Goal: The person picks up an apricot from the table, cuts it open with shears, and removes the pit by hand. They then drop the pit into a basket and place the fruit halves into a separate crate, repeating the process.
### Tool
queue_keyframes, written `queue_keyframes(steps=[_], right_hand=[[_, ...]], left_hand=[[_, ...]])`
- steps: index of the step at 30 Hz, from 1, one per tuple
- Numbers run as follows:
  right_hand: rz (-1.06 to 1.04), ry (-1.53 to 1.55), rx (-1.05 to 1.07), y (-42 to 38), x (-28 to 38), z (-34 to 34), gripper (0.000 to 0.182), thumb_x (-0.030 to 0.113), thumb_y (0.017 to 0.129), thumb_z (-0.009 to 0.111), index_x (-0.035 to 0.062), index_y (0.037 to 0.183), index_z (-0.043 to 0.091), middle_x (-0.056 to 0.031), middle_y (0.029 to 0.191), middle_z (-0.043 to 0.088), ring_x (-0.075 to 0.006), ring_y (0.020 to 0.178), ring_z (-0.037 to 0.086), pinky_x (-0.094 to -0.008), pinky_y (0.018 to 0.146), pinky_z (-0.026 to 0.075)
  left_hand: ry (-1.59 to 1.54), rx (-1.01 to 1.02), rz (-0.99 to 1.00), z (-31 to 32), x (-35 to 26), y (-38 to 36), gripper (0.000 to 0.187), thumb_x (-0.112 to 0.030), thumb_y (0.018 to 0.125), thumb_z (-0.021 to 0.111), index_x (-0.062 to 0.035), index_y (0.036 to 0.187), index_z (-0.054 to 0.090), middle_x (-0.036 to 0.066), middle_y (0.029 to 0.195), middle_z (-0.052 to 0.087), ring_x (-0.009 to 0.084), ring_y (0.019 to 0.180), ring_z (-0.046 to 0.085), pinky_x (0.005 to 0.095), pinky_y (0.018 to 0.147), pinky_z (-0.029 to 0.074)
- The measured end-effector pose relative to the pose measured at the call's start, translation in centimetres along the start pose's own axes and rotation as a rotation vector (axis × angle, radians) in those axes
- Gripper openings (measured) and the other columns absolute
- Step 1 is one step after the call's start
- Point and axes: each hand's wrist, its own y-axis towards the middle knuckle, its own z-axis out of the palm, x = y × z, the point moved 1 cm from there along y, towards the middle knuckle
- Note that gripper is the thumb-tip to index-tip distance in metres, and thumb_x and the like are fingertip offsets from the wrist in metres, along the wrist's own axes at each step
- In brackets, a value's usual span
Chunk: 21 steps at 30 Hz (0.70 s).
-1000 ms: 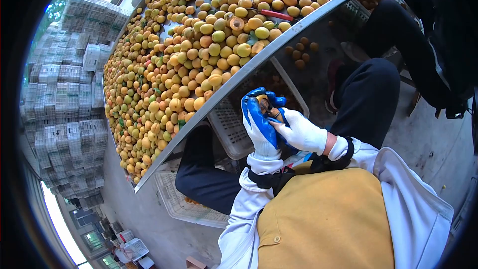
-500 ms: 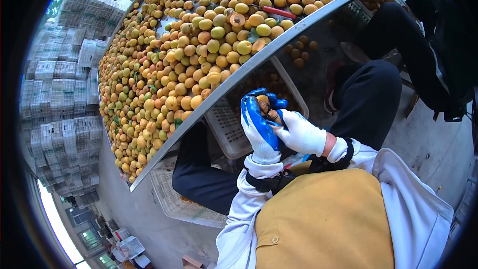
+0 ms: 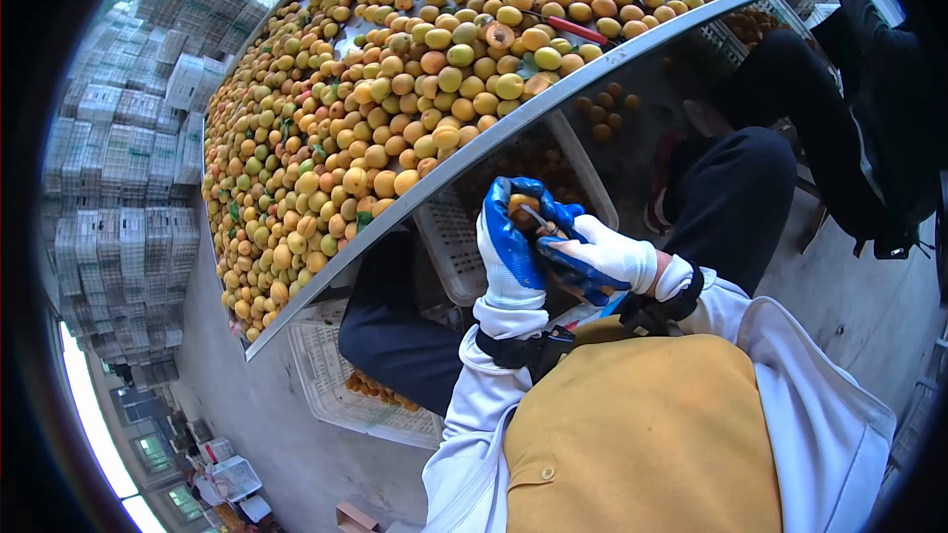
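Just beyond my yellow top point(image 3: 642, 424), my gloved hands meet in front of me. My left grip point(image 3: 513, 242) is curled around an apricot point(image 3: 521, 205), cupping it from beneath and behind, I judge so that its near side stays exposed and steady. My right grip point(image 3: 597, 259) is closed on what looks like a slim tool point(image 3: 534, 216), its pale tip against or just beside the fruit; the handle is hidden in my fingers. I seem to work over the gap between my knees so that whatever drops lands low.

Below and beyond my hands a slotted crate point(image 3: 585, 166) holds dark orange pieces, too shadowed to make out. By my left leg, a white crate point(image 3: 314, 375) has orange fruit in it, partly behind my trousers. Past the metal rim, the surface point(image 3: 632, 51) carries a broad spread of loose apricots point(image 3: 375, 128), with a halved apricot point(image 3: 500, 36) and a red-handled tool point(image 3: 575, 31) lying near its edge, probably for easy reach. Farther left rise tall stacks of crates point(image 3: 128, 148), whose contents I cannot tell.
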Motion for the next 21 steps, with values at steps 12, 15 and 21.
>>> queue_keyframes(steps=[12,15,21], right_hand=[[0.1,-0.577,0.009,-0.1,1.0,0.5,0.052,0.039,0.104,0.06,0.0042,0.142,0.052,-0.0164,0.112,0.062,-0.0254,0.103,0.062,-0.0377,0.093,0.05],[-0.127,-0.525,0.023,0.6,-0.7,0.1,0.051,0.037,0.104,0.061,0.0035,0.141,0.051,-0.0145,0.106,0.065,-0.0229,0.094,0.063,-0.0357,0.089,0.052],[-0.113,-0.184,-0.083,1.5,-1.7,0.1,0.035,0.032,0.105,0.059,-0.0004,0.117,0.066,-0.0083,0.09,0.068,-0.0157,0.08,0.061,-0.0318,0.079,0.053]], left_hand=[[-0.036,-0.1,-0.048,-1.9,-0.2,-0.6,0.034,-0.034,0.106,0.052,-0.0039,0.092,0.062,0.01,0.078,0.061,0.0196,0.07,0.06,0.0327,0.071,0.053],[-0.04,-0.064,-0.054,-1.8,-0.4,-0.2,0.036,-0.035,0.106,0.051,-0.003,0.095,0.063,0.011,0.079,0.062,0.0208,0.071,0.062,0.0338,0.072,0.054],[0.163,-0.076,0.088,0.7,-0.5,-0.5,0.045,-0.041,0.109,0.047,-0.0007,0.104,0.066,0.011,0.084,0.067,0.0219,0.074,0.069,0.0354,0.077,0.058]])
